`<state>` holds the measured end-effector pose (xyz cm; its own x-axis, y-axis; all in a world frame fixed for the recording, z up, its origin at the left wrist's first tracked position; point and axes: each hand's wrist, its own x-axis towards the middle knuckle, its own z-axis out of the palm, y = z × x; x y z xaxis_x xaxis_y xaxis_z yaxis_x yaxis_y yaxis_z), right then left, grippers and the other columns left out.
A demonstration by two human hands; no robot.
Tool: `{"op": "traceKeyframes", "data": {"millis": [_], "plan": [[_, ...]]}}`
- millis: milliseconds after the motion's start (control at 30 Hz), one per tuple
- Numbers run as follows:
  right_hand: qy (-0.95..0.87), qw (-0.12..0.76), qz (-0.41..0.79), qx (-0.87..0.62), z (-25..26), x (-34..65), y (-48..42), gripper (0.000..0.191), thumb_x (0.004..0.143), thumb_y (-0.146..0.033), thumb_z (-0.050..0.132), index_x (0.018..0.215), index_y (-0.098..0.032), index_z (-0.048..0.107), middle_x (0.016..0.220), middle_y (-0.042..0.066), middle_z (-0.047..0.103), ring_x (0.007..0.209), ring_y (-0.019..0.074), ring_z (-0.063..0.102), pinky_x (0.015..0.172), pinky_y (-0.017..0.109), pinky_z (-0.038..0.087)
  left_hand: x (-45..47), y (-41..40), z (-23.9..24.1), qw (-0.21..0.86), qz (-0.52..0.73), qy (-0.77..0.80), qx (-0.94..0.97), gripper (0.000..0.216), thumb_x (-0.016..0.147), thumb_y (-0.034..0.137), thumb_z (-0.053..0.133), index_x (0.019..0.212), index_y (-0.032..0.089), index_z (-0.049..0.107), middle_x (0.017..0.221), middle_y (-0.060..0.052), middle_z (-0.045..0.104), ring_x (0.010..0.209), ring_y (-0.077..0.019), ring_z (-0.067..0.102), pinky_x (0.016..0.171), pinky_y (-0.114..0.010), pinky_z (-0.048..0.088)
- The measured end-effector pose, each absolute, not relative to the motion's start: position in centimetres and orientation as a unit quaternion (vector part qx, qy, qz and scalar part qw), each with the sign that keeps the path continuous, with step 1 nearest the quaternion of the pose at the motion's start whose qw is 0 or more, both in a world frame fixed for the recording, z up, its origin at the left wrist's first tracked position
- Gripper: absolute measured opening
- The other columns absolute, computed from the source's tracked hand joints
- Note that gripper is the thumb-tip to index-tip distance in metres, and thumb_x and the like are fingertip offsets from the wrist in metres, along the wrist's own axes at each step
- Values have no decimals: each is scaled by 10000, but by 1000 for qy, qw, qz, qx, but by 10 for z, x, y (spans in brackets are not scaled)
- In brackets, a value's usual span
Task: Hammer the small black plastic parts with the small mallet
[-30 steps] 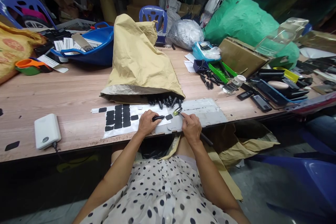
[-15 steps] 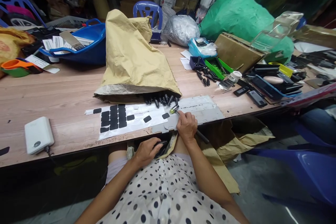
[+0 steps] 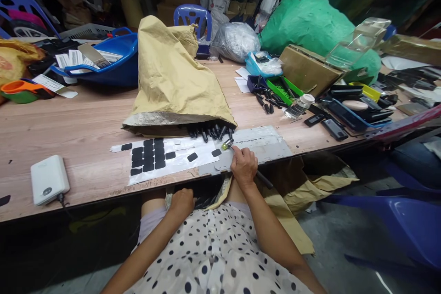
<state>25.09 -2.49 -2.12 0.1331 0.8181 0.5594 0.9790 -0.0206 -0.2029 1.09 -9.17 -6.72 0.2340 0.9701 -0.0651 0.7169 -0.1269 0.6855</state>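
Note:
My right hand (image 3: 244, 165) is closed around a small hammer (image 3: 227, 144) with a yellow-green tip, its dark handle sticking out below the fist at the table's front edge. The hammer's head is over a grey board (image 3: 265, 144). Down at my lap, my left hand (image 3: 182, 201) is curled at the mouth of an open paper bag (image 3: 225, 189) with dark things inside. Its fingertips are hidden, so what they hold, if anything, cannot be seen. A white sheet (image 3: 179, 167) with several black rounded stickers (image 3: 149, 156) lies left of the hammer.
A large paper sack (image 3: 179, 82) lies on the table, black cylindrical parts (image 3: 215, 132) spilling from its mouth. A white power bank (image 3: 50, 180) is at the left. Farther right are a clear bottle (image 3: 299, 106), a green tray (image 3: 279, 90) and black devices (image 3: 335, 129).
My left hand has drawn a little to the left and curled downward; the black piece seen under its fingers earlier no longer shows. My right hand keeps the hammer in nearly the same place.

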Motion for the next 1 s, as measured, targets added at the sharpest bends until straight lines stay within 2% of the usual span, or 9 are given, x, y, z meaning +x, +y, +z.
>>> {"op": "traceKeyframes", "data": {"millis": [100,167,300,433,533,633,733,833,1000], "plan": [[-642,273,-161,-698,-20,250,-25,368,885,-79,492,1106,-239,739,805,73,520,766,237,407,645,346,249,25,-78,-27,342,173,557,737,217,808,375,663,659,224,621,549,-23,599,500,-199,597,481,-284,416],[-640,271,-163,-700,-20,249,-26,365,890,-84,491,1109,-236,741,806,75,519,760,238,404,644,348,248,35,-55,2,359,216,564,711,287,876,430,572,690,222,640,559,-9,619,496,-178,582,488,-275,424],[-641,273,-143,-703,-20,249,-25,349,898,-108,500,1116,-245,736,823,76,515,766,238,404,647,344,254,43,12,37,256,314,670,622,244,890,392,516,770,217,636,667,-10,669,643,-184,627,608,-282,478],[-644,274,-132,-702,-21,248,-24,341,901,-120,498,1122,-243,726,826,78,507,777,241,404,650,345,260,39,70,39,200,279,757,557,179,835,349,581,727,209,613,760,-87,695,837,-275,677,727,-351,513],[-640,272,-139,-705,-22,247,-24,340,905,-112,495,1117,-240,728,820,76,505,768,239,396,653,345,258,36,87,37,208,220,787,538,168,769,332,654,672,205,604,779,-138,700,877,-338,685,712,-391,517],[-637,269,-146,-707,-22,245,-23,342,896,-103,501,1113,-238,729,820,73,504,767,237,397,654,343,258,29,79,39,206,169,799,539,163,714,334,706,668,206,616,800,-139,713,879,-362,689,685,-401,509],[-638,269,-147,-706,-22,245,-23,342,892,-106,502,1115,-236,725,823,75,508,776,239,402,656,346,262,22,56,42,190,157,787,566,123,710,321,706,753,219,653,854,-103,728,887,-339,683,691,-382,495],[-640,269,-130,-708,-21,245,-23,345,896,-108,498,1127,-231,723,829,81,513,786,244,407,658,350,262,20,33,38,205,203,711,641,104,748,309,682,826,242,669,876,-42,723,846,-259,664,701,-330,484],[-638,267,-125,-711,-18,247,-22,347,903,-96,498,1119,-225,738,822,80,539,777,239,425,657,344,270,31,23,17,231,256,557,756,107,759,223,681,865,238,691,886,-24,684,904,-226,622,833,-333,494]]}}
